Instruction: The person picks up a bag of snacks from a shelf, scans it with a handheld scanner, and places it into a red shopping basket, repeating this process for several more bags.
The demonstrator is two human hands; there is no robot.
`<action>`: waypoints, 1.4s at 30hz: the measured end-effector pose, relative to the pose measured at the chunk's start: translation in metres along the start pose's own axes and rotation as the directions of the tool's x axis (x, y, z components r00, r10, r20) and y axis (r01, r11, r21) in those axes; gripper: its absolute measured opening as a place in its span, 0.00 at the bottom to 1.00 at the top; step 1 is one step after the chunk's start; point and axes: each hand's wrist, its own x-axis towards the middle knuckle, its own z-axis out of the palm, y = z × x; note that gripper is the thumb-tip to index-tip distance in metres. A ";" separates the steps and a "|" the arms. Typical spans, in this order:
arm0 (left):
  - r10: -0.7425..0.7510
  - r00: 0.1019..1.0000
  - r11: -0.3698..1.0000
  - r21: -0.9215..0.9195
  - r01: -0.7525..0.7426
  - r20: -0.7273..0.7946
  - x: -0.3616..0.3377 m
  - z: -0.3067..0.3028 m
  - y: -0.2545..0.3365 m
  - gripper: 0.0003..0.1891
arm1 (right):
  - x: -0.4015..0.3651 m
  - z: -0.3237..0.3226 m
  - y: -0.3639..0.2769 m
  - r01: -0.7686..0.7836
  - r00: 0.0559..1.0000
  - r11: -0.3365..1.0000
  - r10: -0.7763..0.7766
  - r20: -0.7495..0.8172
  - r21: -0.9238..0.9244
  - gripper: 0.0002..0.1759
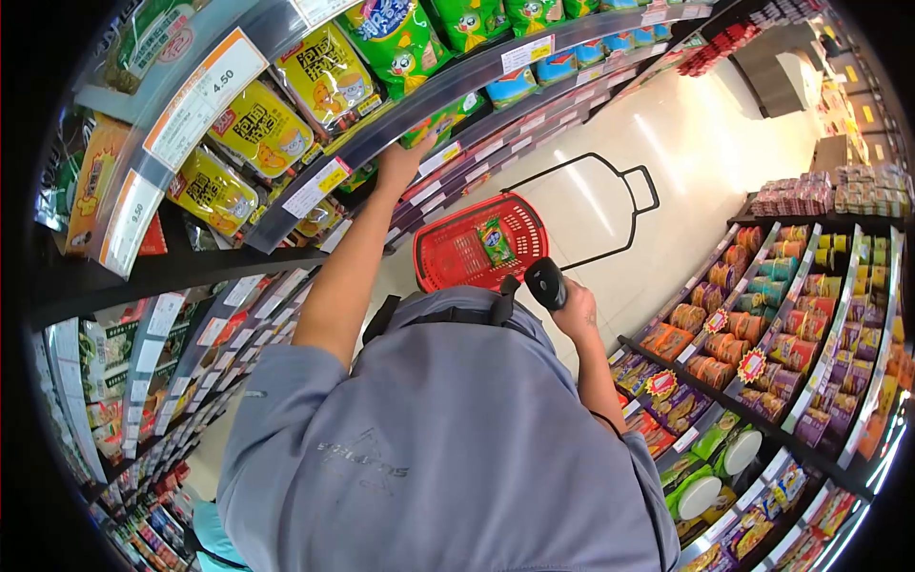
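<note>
My left hand (402,162) reaches into the shelf on the left, at a green snack packet (440,122) below the upper shelf edge. Its fingers are partly hidden by the packet and shelf, so its grip is unclear. My right hand (575,310) is wrapped round a black handle-like object (544,283) in front of my body. Just beyond it, a red basket (438,270) with a long black pull handle stands on the floor. One small green packet (495,242) lies inside the basket.
Yellow noodle packets (259,129) and large green bags (396,43) fill the shelf (381,124) at the upper left. Shelves of cup noodles (710,372) line the right side. Pale tiled floor (591,191) extends ahead. Part of a person in teal (214,534) shows at lower left.
</note>
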 end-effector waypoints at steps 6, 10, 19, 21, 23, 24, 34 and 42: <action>-0.232 0.959 0.893 -0.357 0.275 0.160 -0.015 -0.013 0.044 0.27 | -0.005 -0.001 -0.017 -0.017 0.996 0.996 0.024 -0.089 0.083 0.15; -0.257 0.842 0.390 -0.746 0.540 0.475 -0.052 -0.012 0.061 0.22 | -0.013 -0.002 -0.025 -0.151 0.984 0.982 0.160 -0.073 0.110 0.15; 0.341 0.310 -0.257 -0.229 0.939 0.887 -0.099 0.040 0.035 0.14 | -0.042 -0.027 -0.081 -0.423 0.905 0.628 0.330 0.269 0.654 0.13; 0.469 0.278 -0.344 -0.117 0.932 0.838 -0.109 0.056 0.032 0.14 | -0.044 -0.016 -0.084 -0.454 0.891 0.552 0.269 0.367 0.699 0.11; 0.484 0.294 -0.399 -0.092 0.913 0.824 -0.121 0.068 0.034 0.14 | -0.044 -0.005 -0.093 -0.500 0.865 0.491 0.312 0.392 0.713 0.10; 0.435 0.275 -0.396 -0.092 0.914 0.857 -0.125 0.069 0.035 0.13 | -0.042 -0.001 -0.097 -0.521 0.852 0.453 0.323 0.412 0.723 0.10; -0.224 0.049 -0.206 -0.096 0.974 0.973 -0.149 0.070 -0.070 0.25 | -0.058 0.057 -0.048 -0.626 0.751 0.237 0.442 0.491 0.743 0.08; -0.715 0.121 0.057 -0.116 0.992 0.689 -0.226 0.134 -0.205 0.20 | -0.078 0.079 0.025 -0.808 0.527 0.105 0.569 0.631 0.579 0.12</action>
